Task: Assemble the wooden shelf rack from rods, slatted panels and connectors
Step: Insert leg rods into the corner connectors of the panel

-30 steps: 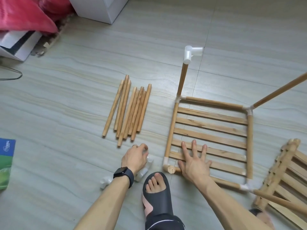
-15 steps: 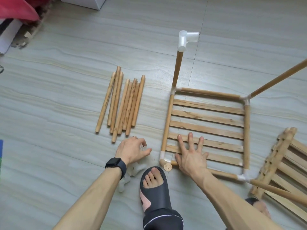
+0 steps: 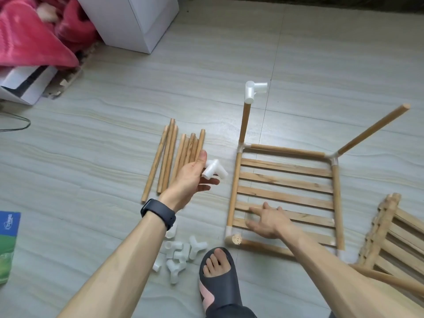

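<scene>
On the tiled floor [image 3: 229,53], at 3 o'clock from centre, lies the part-built frame: a slatted panel [image 3: 284,187] bounded by rods and corner connectors. Two uprights rise from its far corners; the one at 12 o'clock carries a fitted connector [image 3: 253,90], the upright at 2 o'clock [image 3: 374,129] ends bare.

The left hand [image 3: 190,180] is raised above the floor, pinching a white three-way connector [image 3: 214,172] between thumb and fingertips. The right hand [image 3: 266,220] rests on the near slats with fingers spread, gripping nothing and apparently steadying the panel.

Loose rods [image 3: 176,157] lie side by side at 11 o'clock from the left hand. Spare connectors [image 3: 181,251] lie heaped at 6 o'clock, just beside the sandalled foot [image 3: 218,276]. A second slatted panel [image 3: 399,237] lies at 4 o'clock.

Handling, as judged:
- The connector appears light, rigid and smooth-surfaced. Hold it by the body, keeping the sockets unobstructed.
- The rods appear stiff and light. Grip near the end being inserted to limit bending at the joint.
- The near rod end [image 3: 236,239] at 6 o'clock of the frame is open and is a likely seat for the held connector.
</scene>
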The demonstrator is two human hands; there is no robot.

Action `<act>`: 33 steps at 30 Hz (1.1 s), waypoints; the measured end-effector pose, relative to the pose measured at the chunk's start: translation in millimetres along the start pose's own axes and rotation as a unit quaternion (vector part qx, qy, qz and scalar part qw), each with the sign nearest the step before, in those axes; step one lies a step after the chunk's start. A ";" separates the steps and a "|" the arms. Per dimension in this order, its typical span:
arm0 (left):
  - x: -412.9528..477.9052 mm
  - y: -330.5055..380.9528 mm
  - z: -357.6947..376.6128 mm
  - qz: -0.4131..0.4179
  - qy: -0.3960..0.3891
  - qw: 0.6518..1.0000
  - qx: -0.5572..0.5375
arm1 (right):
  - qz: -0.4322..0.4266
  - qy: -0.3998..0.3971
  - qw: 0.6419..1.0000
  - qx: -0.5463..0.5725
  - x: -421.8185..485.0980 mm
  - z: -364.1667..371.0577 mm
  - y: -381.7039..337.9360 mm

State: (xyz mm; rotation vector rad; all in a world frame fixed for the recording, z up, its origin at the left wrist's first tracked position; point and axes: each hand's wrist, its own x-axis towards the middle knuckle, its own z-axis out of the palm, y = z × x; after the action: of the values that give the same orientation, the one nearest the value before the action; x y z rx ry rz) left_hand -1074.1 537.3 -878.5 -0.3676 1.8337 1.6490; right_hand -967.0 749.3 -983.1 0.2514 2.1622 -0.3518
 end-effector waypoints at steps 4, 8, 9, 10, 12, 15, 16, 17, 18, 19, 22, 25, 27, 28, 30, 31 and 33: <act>-33.6 35.2 10.9 0.029 -0.038 0.999 0.017 | -0.061 0.124 0.920 0.366 -56.8 -65.7 -21.5; -67.5 59.0 12.9 0.105 -0.070 0.989 0.081 | -0.168 0.048 0.751 0.636 -133.6 -106.1 -50.3; -77.6 64.3 13.0 0.129 -0.079 0.983 0.105 | -0.187 0.036 0.733 0.653 -147.5 -109.6 -54.6; -87.2 68.9 12.8 0.150 -0.087 0.977 0.126 | -0.203 0.032 0.723 0.660 -160.5 -111.6 -58.9; -105.9 76.5 13.3 0.183 -0.094 0.967 0.149 | -0.233 0.021 0.697 0.678 -177.6 -110.7 -64.2; -128.9 81.2 15.2 0.227 -0.074 0.958 0.156 | -0.253 0.029 0.654 0.713 -195.7 -105.4 -68.7; -134.8 79.7 15.2 0.237 -0.061 0.957 0.158 | -0.252 0.047 0.651 0.714 -200.6 -102.4 -69.7; -140.6 76.9 14.9 0.238 -0.050 0.956 0.162 | -0.248 0.065 0.653 0.712 -205.1 -98.7 -70.5; -145.4 72.8 13.8 0.229 -0.045 0.957 0.170 | -0.247 0.081 0.658 0.707 -208.1 -94.1 -70.4; -149.0 67.4 12.1 0.215 -0.050 0.959 0.180 | -0.245 0.091 0.665 0.700 -210.7 -88.9 -70.1; -155.0 49.0 7.9 0.165 -0.081 0.965 0.185 | -0.230 0.098 0.689 0.680 -212.3 -73.2 -66.2; -155.2 35.3 6.5 0.136 -0.093 0.971 0.174 | -0.211 0.087 0.707 0.669 -210.5 -57.9 -59.7; -153.4 27.0 8.9 0.122 -0.107 0.969 0.188 | -0.206 0.088 0.718 0.659 -208.5 -48.7 -54.5; -152.7 23.6 10.7 0.116 -0.110 0.968 0.192 | -0.203 0.093 0.721 0.656 -207.8 -45.0 -52.2; -151.3 19.0 14.2 0.109 -0.106 0.971 0.184 | -0.195 0.107 0.719 0.659 -207.9 -41.7 -49.2; -150.7 17.6 15.2 0.108 -0.104 0.972 0.179 | -0.194 0.113 0.719 0.658 -208.3 -41.9 -48.4; -150.1 15.2 15.3 0.108 -0.107 0.974 0.170 | -0.192 0.119 0.726 0.650 -208.8 -43.4 -47.8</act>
State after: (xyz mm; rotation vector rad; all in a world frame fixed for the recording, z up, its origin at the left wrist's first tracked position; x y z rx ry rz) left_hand -965.2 524.0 -773.7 0.1585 1.9942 1.4080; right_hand -895.3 708.9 -780.6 0.6292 1.7889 -2.1686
